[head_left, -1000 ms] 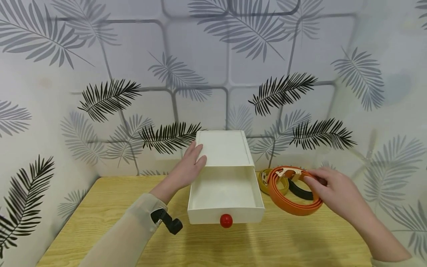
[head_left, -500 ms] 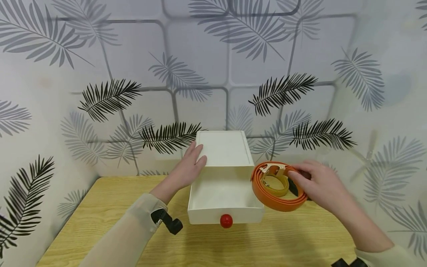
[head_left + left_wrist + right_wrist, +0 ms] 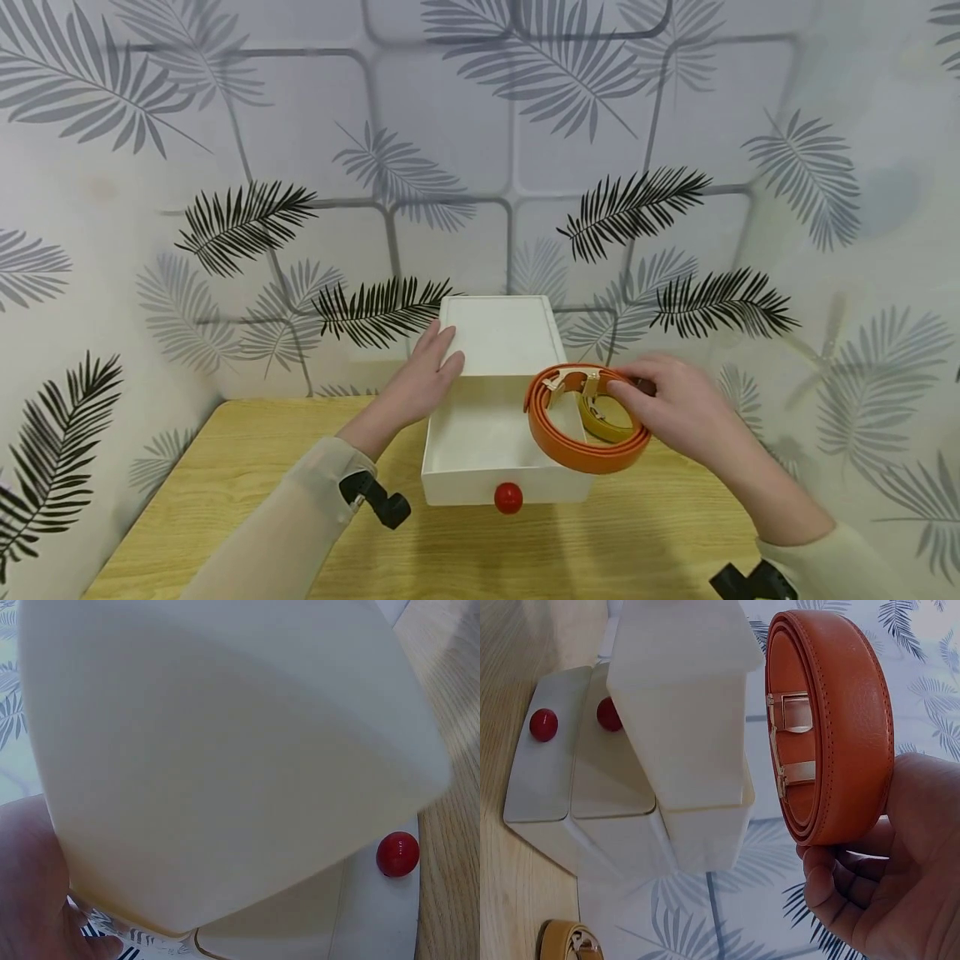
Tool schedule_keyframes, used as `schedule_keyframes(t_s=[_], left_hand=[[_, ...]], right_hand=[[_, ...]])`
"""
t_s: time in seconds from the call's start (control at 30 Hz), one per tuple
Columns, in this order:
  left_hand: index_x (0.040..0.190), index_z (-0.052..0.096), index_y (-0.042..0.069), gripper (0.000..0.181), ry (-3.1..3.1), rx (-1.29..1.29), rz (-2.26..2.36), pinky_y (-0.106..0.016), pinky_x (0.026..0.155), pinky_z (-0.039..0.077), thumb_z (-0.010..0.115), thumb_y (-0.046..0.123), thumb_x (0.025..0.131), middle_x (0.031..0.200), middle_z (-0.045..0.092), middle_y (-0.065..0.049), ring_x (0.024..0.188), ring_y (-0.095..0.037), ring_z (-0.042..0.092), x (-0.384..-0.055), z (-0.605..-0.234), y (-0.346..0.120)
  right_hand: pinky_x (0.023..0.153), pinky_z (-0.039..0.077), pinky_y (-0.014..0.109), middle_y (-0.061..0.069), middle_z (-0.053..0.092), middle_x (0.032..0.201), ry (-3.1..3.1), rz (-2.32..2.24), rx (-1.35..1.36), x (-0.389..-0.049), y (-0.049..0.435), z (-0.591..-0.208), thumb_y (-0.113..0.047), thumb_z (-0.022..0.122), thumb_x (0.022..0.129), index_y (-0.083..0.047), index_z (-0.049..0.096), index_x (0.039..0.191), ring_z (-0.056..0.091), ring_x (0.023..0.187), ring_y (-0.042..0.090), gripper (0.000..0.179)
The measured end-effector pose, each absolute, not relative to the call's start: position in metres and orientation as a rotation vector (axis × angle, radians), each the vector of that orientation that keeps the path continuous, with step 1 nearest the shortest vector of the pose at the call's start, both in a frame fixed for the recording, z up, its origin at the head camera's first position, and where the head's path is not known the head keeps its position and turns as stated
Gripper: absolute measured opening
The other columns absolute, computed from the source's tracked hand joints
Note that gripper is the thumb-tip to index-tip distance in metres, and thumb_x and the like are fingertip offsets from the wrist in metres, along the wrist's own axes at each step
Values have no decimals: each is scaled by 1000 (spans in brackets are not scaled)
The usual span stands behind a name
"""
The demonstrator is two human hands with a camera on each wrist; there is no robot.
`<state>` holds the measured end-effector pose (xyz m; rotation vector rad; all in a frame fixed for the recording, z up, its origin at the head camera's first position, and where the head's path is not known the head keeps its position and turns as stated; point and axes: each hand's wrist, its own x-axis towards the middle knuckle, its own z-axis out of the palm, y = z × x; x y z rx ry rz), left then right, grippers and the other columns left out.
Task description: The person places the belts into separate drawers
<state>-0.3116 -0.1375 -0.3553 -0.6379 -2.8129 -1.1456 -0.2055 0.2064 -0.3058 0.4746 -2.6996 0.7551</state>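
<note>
My right hand [image 3: 678,408] pinches the right side of a coiled orange belt [image 3: 588,457] with a gold-coloured buckle. In the head view, the belt hangs over the right side of a pulled-out white drawer [image 3: 504,485], which has a red knob [image 3: 508,497]. The right wrist view shows the orange belt [image 3: 855,727] upright, thumb and fingers at its edge. My left hand [image 3: 420,379] rests against the upper left edge of the white drawer cabinet [image 3: 506,333], fingers extended. In the left wrist view, the pale drawer side [image 3: 225,765] hides most of the scene.
A coiled yellow belt [image 3: 596,429] lies on the wooden table [image 3: 262,467], right of the cabinet and partly behind the orange belt. In the right wrist view, lower drawers [image 3: 540,765] with red knobs sit under the pulled-out one. A leaf-patterned wall [image 3: 480,167] stands behind.
My right hand has carried the orange belt leftward, from beside the drawer to over its right side. The black coil behind it is now hidden. My left hand has stayed put.
</note>
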Motion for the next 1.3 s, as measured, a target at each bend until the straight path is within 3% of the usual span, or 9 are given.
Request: schedule_keyframes(t_s=[0.37, 0.67, 1.0, 1.3], left_hand=[[175, 20, 1, 69, -2812, -637, -1138, -56, 135, 12, 35, 39, 119, 184, -2, -18, 170, -35, 1, -312, -356, -138], [175, 21, 1, 70, -2813, -638, -1129, -56, 135, 12, 34, 40, 119, 185, -2, -15, 170, -36, 2, -311, -356, -138], [175, 21, 1, 70, -2809, -632, -1124, -56, 135, 12, 35, 39, 119, 185, -2, -15, 170, -35, 2, -311, -355, -137], [175, 21, 2, 70, -2807, -625, -1124, -57, 135, 13, 35, 39, 119, 185, -2, -15, 170, -34, 2, -309, -354, -136]], right_hand=[[65, 51, 37, -1, 69, 93, -2729, 833, 549, -213, 183, -304, -25, 70, 108, -11, 84, 120, 58, 78, 18, 23], [73, 53, 39, 0, 73, 98, -2760, 833, 554, -222, 165, -305, -26, 69, 108, -12, 84, 114, 61, 85, 19, 22], [81, 59, 44, 0, 75, 99, -2793, 899, 503, -229, 152, -308, -25, 70, 106, -11, 79, 118, 68, 89, 18, 20], [71, 56, 38, 0, 73, 93, -2809, 918, 502, -234, 145, -312, -26, 72, 105, -12, 74, 113, 65, 81, 18, 17]])
